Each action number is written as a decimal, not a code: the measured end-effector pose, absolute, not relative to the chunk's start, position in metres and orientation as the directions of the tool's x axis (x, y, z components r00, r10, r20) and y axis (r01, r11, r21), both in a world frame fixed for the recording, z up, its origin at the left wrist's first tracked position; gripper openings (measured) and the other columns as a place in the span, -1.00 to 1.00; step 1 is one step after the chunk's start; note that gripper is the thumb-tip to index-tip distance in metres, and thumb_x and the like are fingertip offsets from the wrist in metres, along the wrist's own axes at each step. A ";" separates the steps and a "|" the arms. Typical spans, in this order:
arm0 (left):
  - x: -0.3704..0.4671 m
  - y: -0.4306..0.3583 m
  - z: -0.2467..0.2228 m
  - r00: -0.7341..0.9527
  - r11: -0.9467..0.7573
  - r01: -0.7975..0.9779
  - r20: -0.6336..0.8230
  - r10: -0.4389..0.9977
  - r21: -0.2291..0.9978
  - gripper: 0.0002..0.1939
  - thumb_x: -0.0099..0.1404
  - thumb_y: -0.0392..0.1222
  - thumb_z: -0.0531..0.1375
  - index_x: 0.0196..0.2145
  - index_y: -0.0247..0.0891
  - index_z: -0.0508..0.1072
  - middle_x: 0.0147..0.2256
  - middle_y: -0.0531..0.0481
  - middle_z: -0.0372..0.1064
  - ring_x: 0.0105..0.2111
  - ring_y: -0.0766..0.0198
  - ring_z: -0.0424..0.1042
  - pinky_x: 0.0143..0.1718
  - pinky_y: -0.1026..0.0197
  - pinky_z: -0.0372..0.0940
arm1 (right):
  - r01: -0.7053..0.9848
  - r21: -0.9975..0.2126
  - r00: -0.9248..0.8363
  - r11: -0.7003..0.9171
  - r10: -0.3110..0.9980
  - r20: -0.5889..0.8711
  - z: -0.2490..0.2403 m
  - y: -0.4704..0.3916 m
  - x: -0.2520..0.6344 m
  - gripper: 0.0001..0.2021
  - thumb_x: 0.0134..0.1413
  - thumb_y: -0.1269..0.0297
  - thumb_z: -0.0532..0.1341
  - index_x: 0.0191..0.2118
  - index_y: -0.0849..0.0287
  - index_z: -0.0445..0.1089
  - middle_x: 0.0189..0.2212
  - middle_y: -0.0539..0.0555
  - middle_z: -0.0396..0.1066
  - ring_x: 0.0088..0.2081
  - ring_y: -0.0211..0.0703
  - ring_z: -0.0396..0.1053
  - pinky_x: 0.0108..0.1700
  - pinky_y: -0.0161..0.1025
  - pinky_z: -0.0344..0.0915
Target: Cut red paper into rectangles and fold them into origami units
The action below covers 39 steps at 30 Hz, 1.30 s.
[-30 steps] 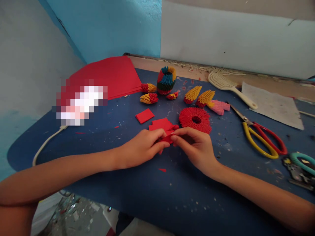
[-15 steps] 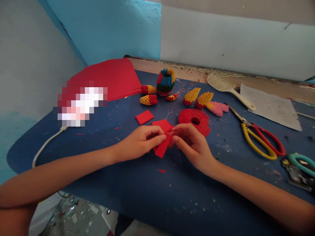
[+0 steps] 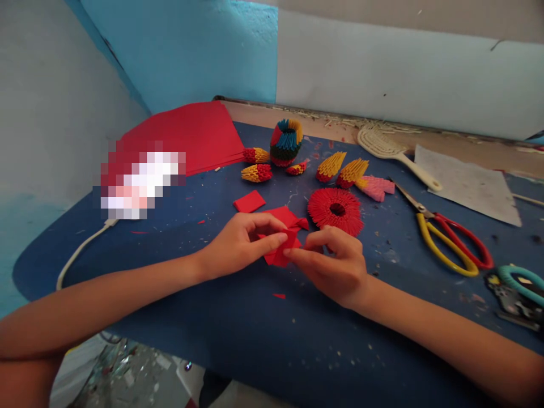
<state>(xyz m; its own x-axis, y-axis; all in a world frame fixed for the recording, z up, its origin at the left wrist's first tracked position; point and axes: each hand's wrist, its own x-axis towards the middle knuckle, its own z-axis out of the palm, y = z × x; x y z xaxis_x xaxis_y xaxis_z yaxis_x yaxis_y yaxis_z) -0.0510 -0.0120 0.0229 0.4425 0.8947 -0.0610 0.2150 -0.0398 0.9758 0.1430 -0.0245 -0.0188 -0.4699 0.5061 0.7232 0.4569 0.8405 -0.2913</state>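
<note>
Between my hands is a small red paper piece (image 3: 288, 242), raised just above the blue table. My left hand (image 3: 244, 243) pinches its upper left side between thumb and fingers. The thumb and fingers of my right hand (image 3: 334, 263) close on its lower right edge. More red paper (image 3: 283, 215) lies on the table behind and under the held piece, partly hidden by my fingers. A small red paper stack (image 3: 249, 202) sits beyond my left hand. Just past my right hand rests a red ring of folded paper pieces (image 3: 338, 209).
Several yellow-and-red folded paper cones (image 3: 331, 166) and a multicoloured paper vase (image 3: 287, 141) stand behind. Large red sheets (image 3: 199, 133) lie at the back left. Scissors with yellow and red handles (image 3: 433, 215), a hairbrush (image 3: 399, 153) and teal-handled scissors (image 3: 521, 283) are on the right.
My right hand has moved slightly down and turned, its grip now at the paper's lower edge. The held paper is turned more upright. My left hand has barely moved.
</note>
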 end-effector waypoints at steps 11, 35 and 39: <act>-0.057 -0.011 0.029 0.522 -0.152 0.291 -0.024 0.852 0.945 -0.90 0.13 -0.28 0.20 -0.42 -0.38 0.48 -0.48 -0.01 0.49 -0.51 0.38 0.44 -0.49 0.41 0.32 | 0.348 -0.344 -0.612 0.872 0.490 0.621 -0.008 -0.022 0.144 -0.87 0.09 0.41 0.17 -0.23 0.09 0.39 -0.38 0.02 0.37 -0.41 -0.28 0.28 -0.38 -0.25 0.17; -0.058 -0.021 0.018 0.647 -0.780 0.508 0.437 0.625 0.365 -0.86 0.21 -0.30 0.12 -0.38 -0.27 0.49 -0.39 0.08 0.54 -0.43 0.38 0.49 -0.37 0.38 0.30 | 0.409 -0.550 -0.483 0.728 0.684 0.547 -0.004 -0.027 0.138 -0.92 -0.01 0.47 0.17 -0.37 0.20 0.40 -0.42 0.06 0.48 -0.38 -0.22 0.41 -0.34 -0.24 0.27; -0.059 -0.022 0.018 0.656 -0.780 0.509 0.423 0.625 0.363 -0.87 0.21 -0.30 0.12 -0.39 -0.26 0.49 -0.40 0.08 0.53 -0.43 0.38 0.49 -0.36 0.38 0.30 | 0.420 -0.528 -0.493 0.739 0.673 0.551 -0.004 -0.027 0.137 -0.91 -0.01 0.47 0.17 -0.37 0.20 0.40 -0.42 0.06 0.49 -0.39 -0.23 0.41 -0.35 -0.25 0.25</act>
<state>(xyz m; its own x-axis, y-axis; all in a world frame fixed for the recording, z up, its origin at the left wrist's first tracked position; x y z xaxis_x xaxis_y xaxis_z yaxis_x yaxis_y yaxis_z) -0.0586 -0.0215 0.0182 0.6561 0.6251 0.4228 0.5093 -0.7802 0.3632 0.1375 -0.0271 -0.0041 -0.4931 0.6735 0.5507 0.4197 0.7386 -0.5275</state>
